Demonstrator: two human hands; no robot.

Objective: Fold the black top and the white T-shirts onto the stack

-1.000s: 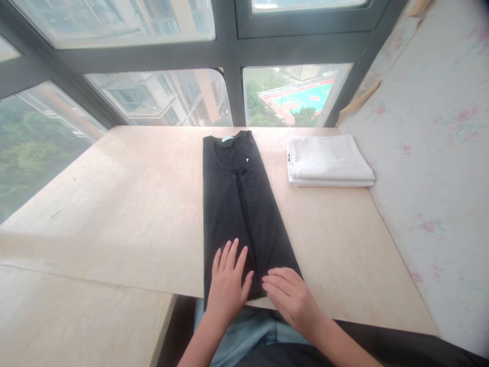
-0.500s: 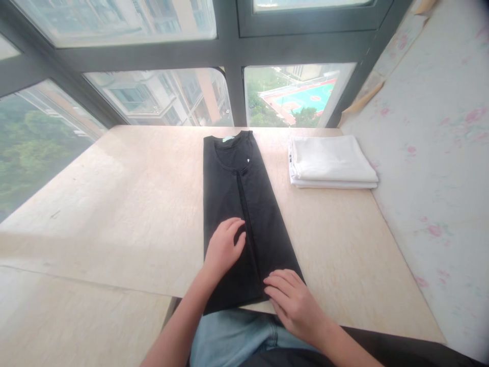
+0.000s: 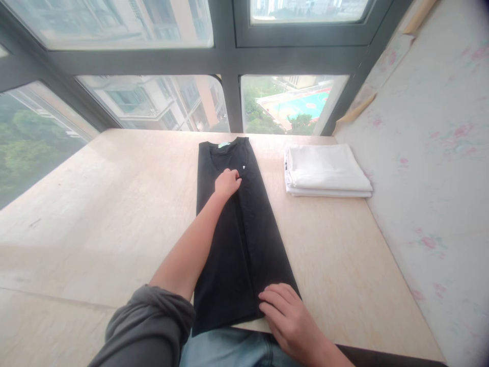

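A black shirt [image 3: 263, 239] lies lengthwise in front of me, sleeves out of sight, with its rounded neckline and small light label at the far end. My left hand [image 3: 228, 182] is at the front of the neckline, fingers curled and closed on the fabric there. Down at the near right part of the hem, my right hand [image 3: 288, 313] has its fingers bent together over the cloth edge; its thumb is mostly hidden. A crease or fold line runs down the middle of the shirt between the two hands.
To the right of the shirt sits a stack of folded white cloth [image 3: 324, 168], close to the flowered wall [image 3: 428, 204]. The pale tabletop [image 3: 126, 204] reaches back to a grey window frame [image 3: 225, 61]. My blue-clad legs [image 3: 225, 349] are at the near edge.
My left hand has reached forward from the middle of the shirt to its neckline and closed there. My right hand stays at the hem. The view has shifted slightly.
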